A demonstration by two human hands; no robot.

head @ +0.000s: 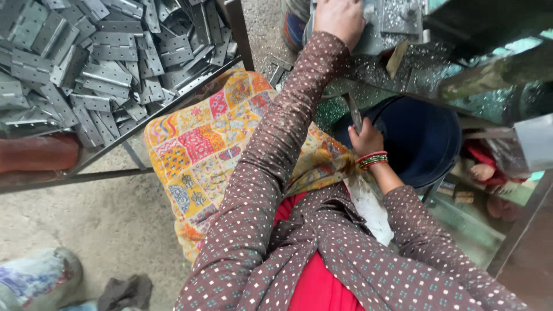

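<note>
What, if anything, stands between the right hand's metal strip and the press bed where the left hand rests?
Nothing visible does. The right hand grips a metal strip pointing up toward the press bed, where the left hand rests; only a chip-strewn ledge lies between.

Setting: I am looking down into a small metalworking workshop, most likely a stamping or pressing stall. Evidence I am logging: a heap of grey stamped metal plates (98,63) with punched holes is lying piled on a low steel frame (173,106) at the left; a bare concrete floor (103,224) is showing beneath it, dusty and stained; bright metal shavings (374,72) are glittering across the bench of a grey machine (397,23) at the top; a dark blue bucket (420,138) is sitting under that bench. A patchwork cloth cushion (201,150) is serving as the seat, pointing to hand labour, not an automated line.
</note>
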